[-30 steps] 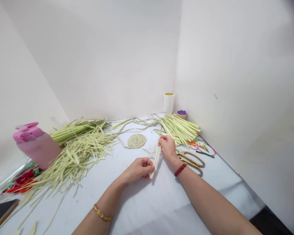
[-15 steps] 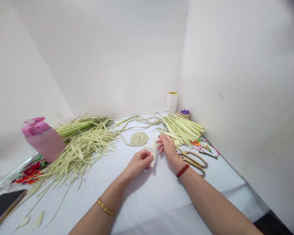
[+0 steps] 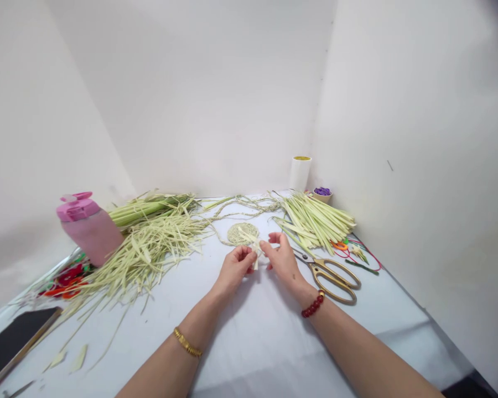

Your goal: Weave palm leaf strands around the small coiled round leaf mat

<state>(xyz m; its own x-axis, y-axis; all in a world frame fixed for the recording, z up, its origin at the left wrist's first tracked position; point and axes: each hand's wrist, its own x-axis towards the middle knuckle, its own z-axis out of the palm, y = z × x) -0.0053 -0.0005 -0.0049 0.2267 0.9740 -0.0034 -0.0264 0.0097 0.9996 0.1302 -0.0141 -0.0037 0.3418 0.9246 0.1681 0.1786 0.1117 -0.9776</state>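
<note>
- Nearest, the left hand (image 3: 234,269), with a gold bracelet (image 3: 186,342) on its wrist, and the right hand (image 3: 283,258), with a red bead bracelet (image 3: 313,305), rest low over the white-covered desk (image 3: 274,354).
- The fingers (image 3: 245,255) of the left hand curl narrowly around the lower part of a pale palm strip (image 3: 255,256). The right hand's fingers (image 3: 274,239) close in a narrow pinch at its other side; the exact grip is partly hidden.
- The pale palm strip sits between the hands, its upper end seeming to overlap a coiled palm mat (image 3: 243,234). Whether they touch, I cannot tell.
- For a pinch like this, keeping the fingertips close to the strip should stop it twisting.
- Compared with the earlier frame, the right hand has moved from lying open beside the strip to pinching it, and the strip now reaches toward the mat.
- Gold-handled scissors (image 3: 332,282) lie right of the right hand, below a bundle of trimmed palm strips (image 3: 315,221).
- Left, beyond a heap of shredded palm (image 3: 145,249), stands a pink bottle (image 3: 89,235).
</note>
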